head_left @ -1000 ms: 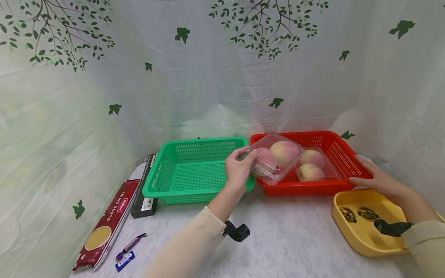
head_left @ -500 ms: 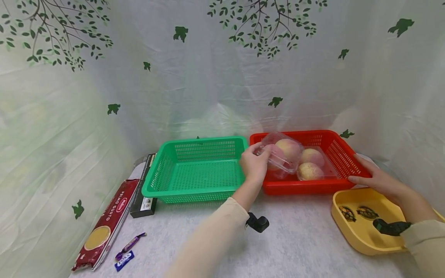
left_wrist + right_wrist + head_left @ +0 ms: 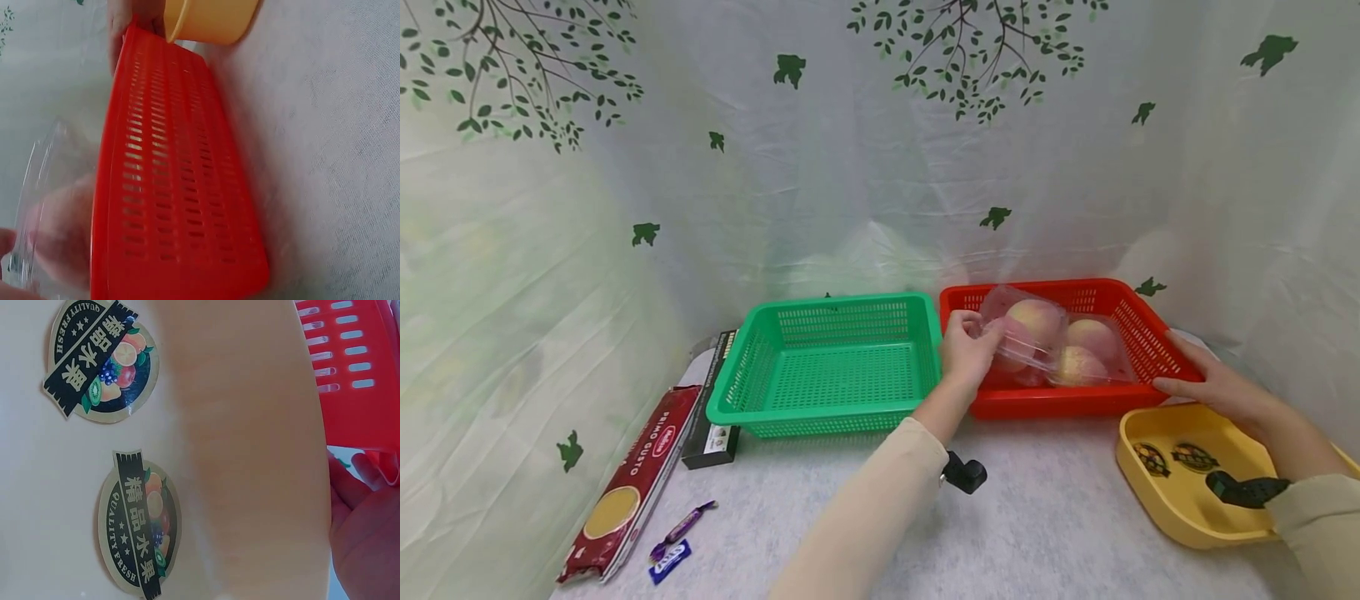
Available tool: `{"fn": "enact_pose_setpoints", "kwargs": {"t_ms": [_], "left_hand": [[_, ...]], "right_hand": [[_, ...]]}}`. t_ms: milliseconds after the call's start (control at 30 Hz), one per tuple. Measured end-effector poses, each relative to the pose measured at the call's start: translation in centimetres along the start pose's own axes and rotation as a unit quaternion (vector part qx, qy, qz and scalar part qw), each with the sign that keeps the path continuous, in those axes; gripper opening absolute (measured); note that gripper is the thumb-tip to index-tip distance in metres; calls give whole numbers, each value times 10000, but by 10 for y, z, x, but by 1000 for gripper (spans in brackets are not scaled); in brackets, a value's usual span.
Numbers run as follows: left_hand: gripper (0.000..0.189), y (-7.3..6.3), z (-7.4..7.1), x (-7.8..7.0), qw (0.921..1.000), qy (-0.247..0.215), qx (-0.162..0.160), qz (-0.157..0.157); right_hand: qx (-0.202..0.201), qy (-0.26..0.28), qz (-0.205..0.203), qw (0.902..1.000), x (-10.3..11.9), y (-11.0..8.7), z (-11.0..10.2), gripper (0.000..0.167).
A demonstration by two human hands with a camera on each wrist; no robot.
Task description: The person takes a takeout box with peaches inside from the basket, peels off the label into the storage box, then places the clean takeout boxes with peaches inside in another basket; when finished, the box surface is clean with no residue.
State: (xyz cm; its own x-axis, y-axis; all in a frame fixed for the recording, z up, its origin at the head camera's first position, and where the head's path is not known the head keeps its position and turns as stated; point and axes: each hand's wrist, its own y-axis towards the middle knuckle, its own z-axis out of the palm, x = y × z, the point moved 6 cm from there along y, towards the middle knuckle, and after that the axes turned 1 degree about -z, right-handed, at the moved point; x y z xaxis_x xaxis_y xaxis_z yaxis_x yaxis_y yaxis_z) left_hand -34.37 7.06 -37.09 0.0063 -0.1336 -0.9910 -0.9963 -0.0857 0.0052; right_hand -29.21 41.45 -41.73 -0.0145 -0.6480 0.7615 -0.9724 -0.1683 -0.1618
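Note:
My left hand (image 3: 967, 350) pinches the near-left edge of a clear plastic clamshell (image 3: 1011, 300) with peaches (image 3: 1036, 321) inside. The pack sits tilted in the left part of the red basket (image 3: 1052, 406), overlapping a second clear pack of peaches (image 3: 1092, 340) beside it. In the left wrist view, the held clamshell (image 3: 47, 156) shows behind the basket's perforated wall (image 3: 169, 156). At the basket's right end, my right hand (image 3: 1221, 385) grips the front corner, thumb at the front rim and fingers along the outer side. Its fingers are partly hidden in the right wrist view.
A green basket (image 3: 820, 421) adjoins the red one on the left. A yellow tray (image 3: 1165, 508) with fruit stickers lies under my right forearm. A black box (image 3: 711, 433), a dark red coffee pack (image 3: 632, 483) and two small wrapped sweets (image 3: 670, 560) lie at left.
My left hand has moved right with the clamshell, bringing it lower into the red basket. The second peach pack has shifted slightly right. My right hand stays at the corner.

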Motion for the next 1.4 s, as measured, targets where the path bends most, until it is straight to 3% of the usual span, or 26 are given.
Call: {"fn": "enact_pose_setpoints", "kwargs": {"t_ms": [233, 467, 667, 900, 1067, 1267, 1400], "left_hand": [[53, 3, 12, 1, 9940, 144, 1053, -243], [59, 6, 16, 5, 9871, 528, 1407, -546], [67, 9, 19, 8, 9767, 1082, 1688, -771], [70, 8, 24, 8, 9680, 1465, 1880, -789], [77, 8, 23, 10, 9668, 1670, 1656, -998], [68, 7, 21, 11, 9528, 2332, 1651, -1023], [62, 8, 22, 12, 9572, 2125, 1725, -940]], "right_hand": [[-11, 16, 51, 10000, -5, 0, -1, 94], [-21, 37, 51, 10000, -7, -2, -1, 93], [-13, 88, 56, 9999, -6, -3, -2, 93], [-37, 47, 12, 10000, -4, -3, -2, 91], [-27, 31, -13, 10000, -4, -3, -1, 92], [-27, 48, 6, 10000, -4, -1, 1, 93], [-30, 101, 45, 9999, -4, 0, 2, 94]]}}
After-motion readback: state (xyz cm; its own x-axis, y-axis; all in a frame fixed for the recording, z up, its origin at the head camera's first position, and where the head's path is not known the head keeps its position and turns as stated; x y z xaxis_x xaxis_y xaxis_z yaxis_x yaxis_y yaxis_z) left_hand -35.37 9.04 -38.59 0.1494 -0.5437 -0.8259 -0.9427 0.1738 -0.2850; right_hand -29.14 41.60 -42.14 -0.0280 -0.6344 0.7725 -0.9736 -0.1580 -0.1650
